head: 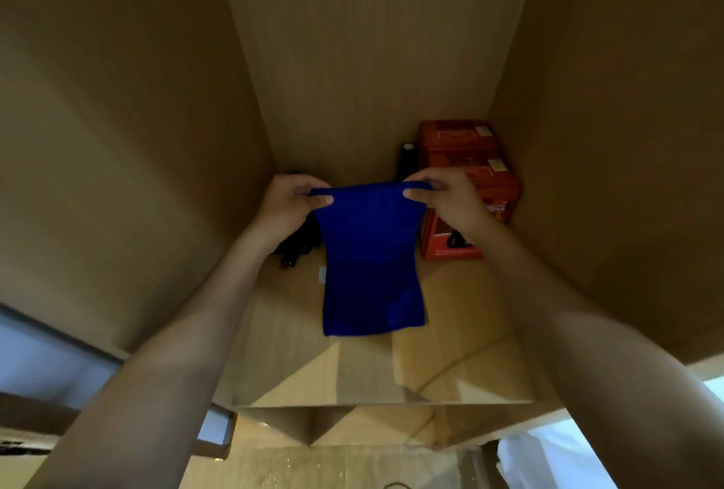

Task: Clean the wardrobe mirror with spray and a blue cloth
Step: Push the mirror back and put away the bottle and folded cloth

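Observation:
A blue cloth (370, 257) hangs folded inside a wooden wardrobe compartment, its lower end near the shelf. My left hand (288, 206) pinches its top left corner. At the top right corner my right hand (446, 200) pinches the same edge. Both hands hold the cloth stretched between them above the shelf (282, 351). No spray bottle and no mirror can be told for sure in this view.
Two stacked orange boxes (466, 171) stand at the back right of the shelf. A dark cylinder (407, 159) stands beside them. A black bundle of cord (294, 249) lies at the back left. Wardrobe walls close in on both sides.

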`<state>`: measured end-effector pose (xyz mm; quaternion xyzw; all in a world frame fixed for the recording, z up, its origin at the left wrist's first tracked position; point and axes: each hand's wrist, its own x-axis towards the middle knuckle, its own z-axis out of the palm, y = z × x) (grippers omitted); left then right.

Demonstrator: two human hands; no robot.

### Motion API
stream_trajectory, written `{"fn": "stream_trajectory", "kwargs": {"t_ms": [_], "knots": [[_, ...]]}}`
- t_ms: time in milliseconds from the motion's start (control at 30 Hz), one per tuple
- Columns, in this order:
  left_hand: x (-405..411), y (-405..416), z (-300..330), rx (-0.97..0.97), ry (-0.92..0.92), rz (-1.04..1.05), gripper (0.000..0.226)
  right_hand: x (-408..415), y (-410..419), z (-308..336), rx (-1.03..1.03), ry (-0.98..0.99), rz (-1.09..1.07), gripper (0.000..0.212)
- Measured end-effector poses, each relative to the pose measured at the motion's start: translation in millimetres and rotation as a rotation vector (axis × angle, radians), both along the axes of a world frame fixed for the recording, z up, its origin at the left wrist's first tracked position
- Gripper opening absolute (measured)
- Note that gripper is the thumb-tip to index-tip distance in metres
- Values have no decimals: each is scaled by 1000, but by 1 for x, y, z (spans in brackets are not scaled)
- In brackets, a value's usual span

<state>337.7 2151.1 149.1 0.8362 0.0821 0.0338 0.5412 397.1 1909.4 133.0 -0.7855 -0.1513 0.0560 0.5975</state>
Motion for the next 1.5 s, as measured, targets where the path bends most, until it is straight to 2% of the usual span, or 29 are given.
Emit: {"fn": "stream_trajectory", "kwargs": {"t_ms": [200, 367, 700, 933, 1000, 1067, 1200, 1367, 1500], "knots": [[-18, 2, 7, 76, 54, -89, 21, -11, -9, 6, -71, 114, 101, 13], [-46, 5, 35, 121, 66, -174, 17, -32, -23, 40, -120, 206, 235, 13], [-110, -10, 123, 14, -169, -135, 17, -89, -44, 140, -78, 76, 338, 25], [-138, -13, 161, -94, -237, -136, 13, -110, -48, 174, 7, -4, 358, 27], [-131, -11, 158, -100, -191, -122, 14, -104, -44, 169, 13, 18, 328, 26], [-115, -8, 144, -62, -71, -99, 14, -92, -38, 155, -46, 80, 293, 25], [-68, -6, 89, 16, 159, -71, 14, -59, -20, 99, -197, 191, 199, 22], [-9, -8, 28, -29, 189, 36, 10, -16, 5, 37, -193, 220, 15, 16], [25, -3, 1, -91, 167, 88, 11, 8, 15, 15, -148, 188, -48, 16]]}}
